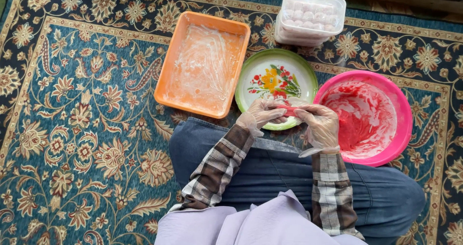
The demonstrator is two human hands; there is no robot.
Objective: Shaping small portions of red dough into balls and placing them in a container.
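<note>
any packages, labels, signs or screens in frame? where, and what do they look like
Clear plastic lidded boxes: two stacked at the top right on the carpet, above the floral plate; rectangular with rounded corners, see-through, rows of pale pinkish-white round pieces inside.
No labels, signs or screens in view.
Open containers only otherwise: orange tray, pink bowl.

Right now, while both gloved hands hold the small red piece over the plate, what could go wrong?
1. The red piece, pinched between the left hand and the right hand, might slip; it is partly past the flowered plate and could land on the carpet.
2. The right forearm is close to the pink bowl, so it may nudge the bowl and its red paste.
</note>
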